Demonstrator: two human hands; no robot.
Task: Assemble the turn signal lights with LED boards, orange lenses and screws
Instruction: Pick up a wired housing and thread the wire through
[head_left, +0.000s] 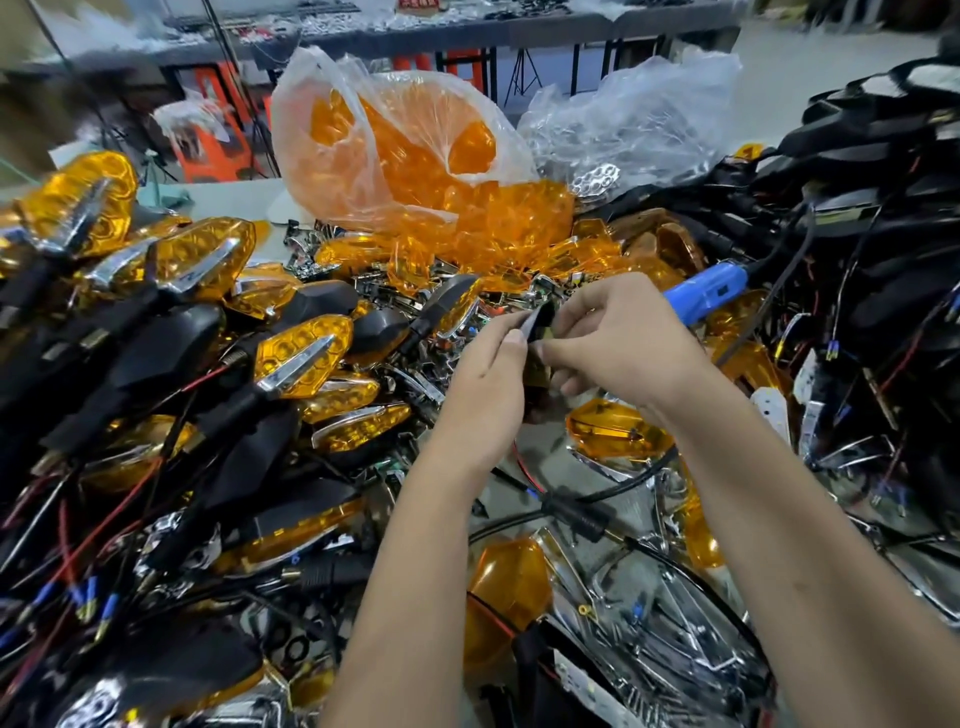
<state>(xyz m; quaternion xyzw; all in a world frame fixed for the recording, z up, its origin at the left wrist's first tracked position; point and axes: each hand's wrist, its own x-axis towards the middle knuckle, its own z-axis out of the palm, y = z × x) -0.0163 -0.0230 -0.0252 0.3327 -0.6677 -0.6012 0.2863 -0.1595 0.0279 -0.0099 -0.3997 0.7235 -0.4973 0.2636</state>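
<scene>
Black housing (537, 332), small and light, sits pinched between left hand (488, 384) and right hand (618, 343) at centre. Loose orange lenses (514, 223) spill at twelve o'clock; they look brittle and slick, best held by the edges.

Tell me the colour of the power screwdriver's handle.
Blue, in the head view: the power screwdriver lies behind the right hand.

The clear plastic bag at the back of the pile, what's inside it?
The clear plastic bag holds loose orange lenses, spilling from its open mouth onto the heap. How many there are, and whether anything else lies beneath them, cannot be seen.
</scene>
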